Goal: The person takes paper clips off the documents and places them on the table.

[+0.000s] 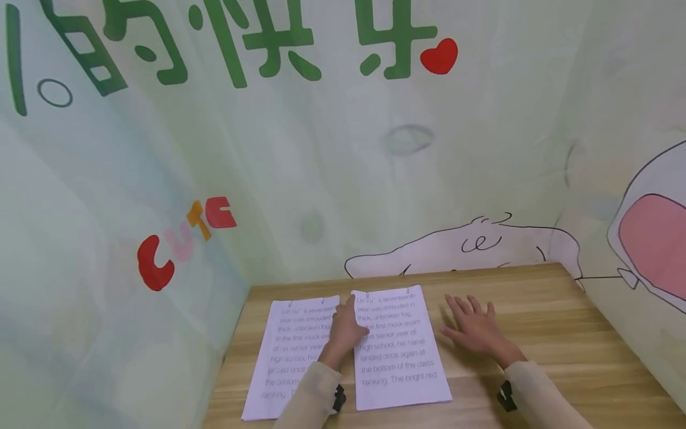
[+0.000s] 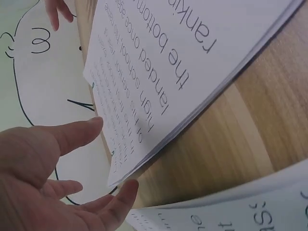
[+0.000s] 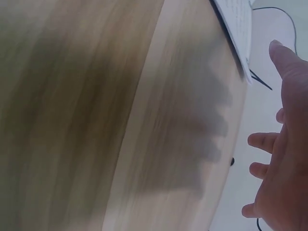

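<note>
Two stapled or ringed stacks of printed sheets lie side by side on a wooden table: the left stack [image 1: 259, 381] and the right stack [image 1: 402, 390]. My left hand [image 1: 345, 328] is over the strip between them, hiding part of the left stack's text. In the left wrist view its thumb and fingers [image 2: 126, 197] are spread near a top corner of the right stack [image 2: 192, 72]; contact is not clear. To the right of that stack, my right hand [image 1: 477, 328] hovers with spread fingers, holding nothing. Its shadow falls on the tabletop [image 3: 120, 96].
The wooden table [image 1: 579, 357] meets a pale curtain-like wall [image 1: 321, 161] with green characters, a red heart [image 1: 440, 56], coloured letters and line drawings. Small rings or clips [image 1: 408, 291] sit at the sheets' top edges. Dark wrist devices [image 1: 506, 396] show at both sleeves.
</note>
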The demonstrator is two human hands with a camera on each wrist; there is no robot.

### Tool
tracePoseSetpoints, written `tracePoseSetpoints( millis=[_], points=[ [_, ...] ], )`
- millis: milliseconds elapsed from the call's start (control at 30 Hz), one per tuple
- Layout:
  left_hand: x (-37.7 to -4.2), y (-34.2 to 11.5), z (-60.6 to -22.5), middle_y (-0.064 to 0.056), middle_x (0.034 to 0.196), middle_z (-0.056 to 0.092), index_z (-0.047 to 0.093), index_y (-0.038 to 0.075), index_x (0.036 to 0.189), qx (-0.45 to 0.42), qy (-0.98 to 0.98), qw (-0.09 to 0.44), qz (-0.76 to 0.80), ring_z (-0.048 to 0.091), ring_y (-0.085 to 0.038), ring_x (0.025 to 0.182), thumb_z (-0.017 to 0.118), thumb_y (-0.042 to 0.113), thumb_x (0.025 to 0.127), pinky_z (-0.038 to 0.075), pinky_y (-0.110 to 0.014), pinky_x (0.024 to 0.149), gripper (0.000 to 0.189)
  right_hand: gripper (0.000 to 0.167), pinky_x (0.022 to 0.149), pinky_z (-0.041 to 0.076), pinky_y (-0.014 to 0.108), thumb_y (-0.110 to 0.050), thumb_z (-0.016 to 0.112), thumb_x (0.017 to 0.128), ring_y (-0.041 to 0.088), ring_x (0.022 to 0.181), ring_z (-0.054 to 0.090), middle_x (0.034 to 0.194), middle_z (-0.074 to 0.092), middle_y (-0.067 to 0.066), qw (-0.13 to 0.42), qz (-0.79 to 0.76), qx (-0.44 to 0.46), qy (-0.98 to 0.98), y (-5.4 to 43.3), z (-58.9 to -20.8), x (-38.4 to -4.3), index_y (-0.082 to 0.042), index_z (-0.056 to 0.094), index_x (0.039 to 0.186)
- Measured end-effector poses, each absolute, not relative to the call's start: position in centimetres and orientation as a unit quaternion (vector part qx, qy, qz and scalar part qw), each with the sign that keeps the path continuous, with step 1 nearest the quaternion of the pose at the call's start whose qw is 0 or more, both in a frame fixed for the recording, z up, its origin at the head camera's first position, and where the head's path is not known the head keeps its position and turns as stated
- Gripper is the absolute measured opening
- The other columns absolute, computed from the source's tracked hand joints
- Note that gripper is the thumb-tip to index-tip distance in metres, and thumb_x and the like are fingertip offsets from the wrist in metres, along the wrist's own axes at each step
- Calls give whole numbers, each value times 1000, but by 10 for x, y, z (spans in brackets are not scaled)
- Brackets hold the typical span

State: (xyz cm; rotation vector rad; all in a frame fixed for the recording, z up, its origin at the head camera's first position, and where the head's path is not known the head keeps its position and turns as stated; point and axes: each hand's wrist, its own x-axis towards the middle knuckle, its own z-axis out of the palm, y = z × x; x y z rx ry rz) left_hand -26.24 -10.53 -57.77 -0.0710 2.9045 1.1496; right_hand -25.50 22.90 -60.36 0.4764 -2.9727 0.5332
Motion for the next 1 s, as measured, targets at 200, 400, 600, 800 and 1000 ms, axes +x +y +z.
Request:
tracePoseSetpoints(
  millis=[200, 400, 600, 800, 1000],
  points=[
    [-264, -105, -582, -33, 143, 50, 37, 6, 163, -44, 947, 0, 318, 51, -50, 128, 91, 6, 75, 53, -62, 101, 103, 87, 112, 7, 90, -53, 65, 100, 59, 153, 26, 166, 39, 26, 26, 181, 152, -971, 213, -603, -267, -5, 33, 166],
    [-265, -103, -585, -33, 142, 50, 31, 8, 166, -56, 943, 3, 329, 51, -50, 128, 90, 8, 76, 53, -62, 102, 108, 84, 112, 8, 91, -50, 65, 101, 57, 155, 25, 168, 37, 24, 39, 171, 157, -972, 202, -596, -280, -6, 34, 165],
    [-268, -96, -590, -34, 147, 49, 25, 10, 169, -62, 941, 6, 332, 53, -51, 126, 87, 5, 75, 53, -63, 100, 112, 82, 112, 9, 91, -50, 63, 102, 57, 155, 23, 169, 36, 24, 24, 165, 168, -972, 195, -595, -293, -8, 33, 166],
    [-268, -92, -598, -31, 144, 52, 27, 11, 168, -62, 950, 4, 305, 55, -48, 124, 88, 2, 72, 53, -62, 99, 115, 83, 113, 10, 90, -48, 66, 101, 57, 153, 27, 168, 37, 25, 6, 167, 161, -973, 189, -603, -301, -9, 33, 166],
    [-267, -92, -599, -34, 146, 54, 29, 9, 167, -57, 948, -11, 313, 57, -53, 129, 86, -3, 70, 50, -67, 104, 113, 85, 115, 7, 88, -50, 66, 101, 56, 154, 26, 169, 34, 24, -12, 179, 157, -971, 184, -609, -307, -12, 30, 168]
  ],
)
